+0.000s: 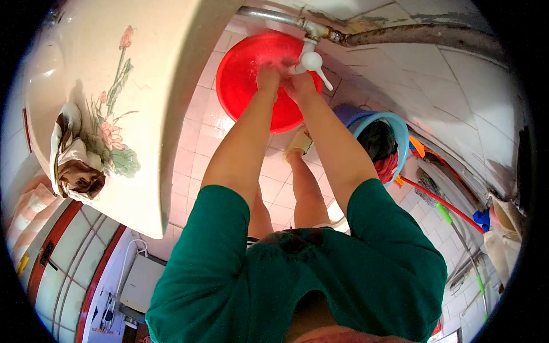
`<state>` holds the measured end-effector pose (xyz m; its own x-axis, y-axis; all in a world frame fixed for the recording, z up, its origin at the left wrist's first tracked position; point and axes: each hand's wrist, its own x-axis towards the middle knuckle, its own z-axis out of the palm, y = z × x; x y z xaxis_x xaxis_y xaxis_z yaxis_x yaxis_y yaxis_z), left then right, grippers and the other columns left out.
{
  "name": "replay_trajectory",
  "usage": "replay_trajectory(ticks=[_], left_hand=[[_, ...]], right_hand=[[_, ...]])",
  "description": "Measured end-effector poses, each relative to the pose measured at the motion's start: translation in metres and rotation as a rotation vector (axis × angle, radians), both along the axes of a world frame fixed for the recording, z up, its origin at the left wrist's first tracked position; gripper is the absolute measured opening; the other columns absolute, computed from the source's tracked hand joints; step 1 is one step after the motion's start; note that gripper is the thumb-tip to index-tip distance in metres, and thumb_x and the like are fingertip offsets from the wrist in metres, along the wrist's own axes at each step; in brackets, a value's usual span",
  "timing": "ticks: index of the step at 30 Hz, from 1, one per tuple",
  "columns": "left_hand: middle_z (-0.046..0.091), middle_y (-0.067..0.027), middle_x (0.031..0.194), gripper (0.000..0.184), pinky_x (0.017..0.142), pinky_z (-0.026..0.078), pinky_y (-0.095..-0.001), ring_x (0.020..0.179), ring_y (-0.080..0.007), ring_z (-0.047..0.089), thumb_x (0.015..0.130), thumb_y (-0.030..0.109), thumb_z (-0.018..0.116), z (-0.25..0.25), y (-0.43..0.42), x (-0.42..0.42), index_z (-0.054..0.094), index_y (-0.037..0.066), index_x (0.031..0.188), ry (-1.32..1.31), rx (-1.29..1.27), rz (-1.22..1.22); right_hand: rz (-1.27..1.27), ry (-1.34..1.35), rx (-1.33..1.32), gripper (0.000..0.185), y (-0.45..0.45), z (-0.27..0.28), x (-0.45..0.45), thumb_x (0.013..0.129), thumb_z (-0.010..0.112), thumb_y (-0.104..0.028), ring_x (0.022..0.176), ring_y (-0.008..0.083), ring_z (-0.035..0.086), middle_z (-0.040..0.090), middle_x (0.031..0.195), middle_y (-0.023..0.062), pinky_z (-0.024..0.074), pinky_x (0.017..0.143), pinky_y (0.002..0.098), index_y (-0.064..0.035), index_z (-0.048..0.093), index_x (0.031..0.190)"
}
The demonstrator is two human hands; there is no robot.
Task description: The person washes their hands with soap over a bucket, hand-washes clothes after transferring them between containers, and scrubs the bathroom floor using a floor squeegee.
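Both my arms stretch forward over a round red basin [237,86] on the tiled floor. My left hand [268,79] is inside the basin's outline, close to the white tap [310,61]. Beside it, my right hand [299,86] is nearest the spout, partly behind the tap. The hands are close together, and whether they touch is unclear. Blur and the bright red behind them hide the fingers, so I cannot make out anything held. Pale specks that look like splashing water show in the basin near my left hand.
A metal pipe [271,16] feeds the tap along the tiled wall. On the right stands a light blue bucket [402,140] with dark and red cloth. Long-handled tools [443,212] lean farther right. A cream flower-patterned basin surface [148,80] with a bundled cloth [80,171] fills the left.
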<state>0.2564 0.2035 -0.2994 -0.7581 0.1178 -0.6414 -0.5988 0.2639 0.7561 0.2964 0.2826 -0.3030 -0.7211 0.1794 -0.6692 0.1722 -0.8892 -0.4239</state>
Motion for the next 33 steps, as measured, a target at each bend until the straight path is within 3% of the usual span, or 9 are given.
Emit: replay_trajectory(ticks=[3,7,10,13,16,25,28,30,33], left_hand=[[0.054,-0.0093,0.092,0.029,0.071,0.044,-0.0272,0.082,-0.0180,0.051,0.085,0.019,0.040,0.025,0.002,-0.005,0.048,0.000,0.105,-0.460,0.663,0.317],[0.055,-0.0089,0.089,0.025,0.070,0.043,-0.0271,0.077,-0.0180,0.051,0.085,0.016,0.039,0.029,0.002,-0.007,0.051,-0.001,0.100,-0.475,0.669,0.277],[0.055,-0.0080,0.088,0.023,0.069,0.043,-0.0279,0.076,-0.0184,0.051,0.084,0.017,0.042,0.021,-0.001,-0.004,0.053,0.000,0.094,-0.461,0.653,0.287],[0.055,-0.0073,0.086,0.021,0.068,0.043,-0.0285,0.075,-0.0180,0.051,0.083,0.018,0.045,0.023,-0.001,0.001,0.054,0.002,0.093,-0.431,0.605,0.287],[0.055,-0.0065,0.085,0.022,0.068,0.043,-0.0290,0.074,-0.0177,0.051,0.084,0.022,0.044,0.012,0.003,0.003,0.054,0.005,0.093,-0.350,0.505,0.263],[0.054,-0.0069,0.081,0.037,0.060,0.042,-0.0293,0.070,-0.0187,0.050,0.086,0.038,0.037,0.032,0.026,-0.002,0.052,0.005,0.096,-0.330,0.509,0.196],[0.053,-0.0085,0.083,0.042,0.062,0.042,-0.0317,0.072,-0.0185,0.050,0.081,0.041,0.044,0.005,0.009,0.001,0.051,0.003,0.098,-0.453,0.258,0.064],[0.053,-0.0107,0.090,0.052,0.069,0.045,-0.0342,0.080,-0.0205,0.053,0.072,0.044,0.055,-0.054,-0.018,0.005,0.047,0.003,0.102,-0.199,-0.372,0.032],[0.044,-0.0175,0.109,0.054,0.080,0.043,-0.0415,0.093,-0.0323,0.050,0.065,0.024,0.057,0.002,-0.049,0.003,0.037,0.002,0.110,-0.335,-1.004,0.223]], right_hand=[[-0.095,-0.053,-0.226,0.019,0.010,-0.019,-0.004,0.077,0.047,-0.003,0.079,0.0237,0.051,0.050,0.087,0.0099,0.0458,0.068,0.0334,0.0004,0.048,0.095],[-0.140,0.056,-0.391,0.015,0.017,-0.099,-0.003,0.076,0.047,-0.002,0.078,0.0261,0.052,0.051,0.086,0.0140,0.0464,0.068,0.0365,0.0004,0.047,0.091],[-0.068,-0.024,-0.383,0.008,0.013,-0.047,-0.007,0.078,0.046,-0.003,0.079,0.0276,0.052,0.051,0.088,0.0156,0.0462,0.069,0.0388,-0.0001,0.048,0.085],[-0.183,-0.139,-0.258,0.008,0.004,-0.081,-0.004,0.080,0.046,-0.005,0.080,0.0275,0.052,0.051,0.090,0.0154,0.0462,0.071,0.0401,-0.0001,0.048,0.086],[-0.275,-0.182,-0.334,0.011,-0.010,0.000,-0.016,0.084,0.041,-0.009,0.081,0.0255,0.049,0.047,0.082,0.0101,0.0440,0.072,0.0375,-0.0032,0.042,0.094],[-0.118,-0.145,-0.040,0.015,0.005,0.015,-0.011,0.081,0.047,-0.006,0.079,0.0228,0.049,0.050,0.086,0.0093,0.0437,0.070,0.0366,-0.0007,0.047,0.095],[0.163,-0.262,0.252,0.016,0.019,0.058,0.001,0.079,0.052,-0.011,0.079,0.0198,0.050,0.049,0.083,0.0073,0.0447,0.070,0.0314,-0.0037,0.049,0.092],[0.027,-0.221,0.336,0.024,0.025,0.098,0.018,0.083,0.046,-0.023,0.080,0.0197,0.050,0.050,0.087,0.0092,0.0440,0.066,0.0315,-0.0036,0.048,0.097],[0.023,-0.160,0.372,0.034,0.037,0.165,0.030,0.086,0.037,-0.034,0.076,0.0200,0.053,0.055,0.085,0.0099,0.0427,0.060,0.0301,-0.0036,0.054,0.089]])
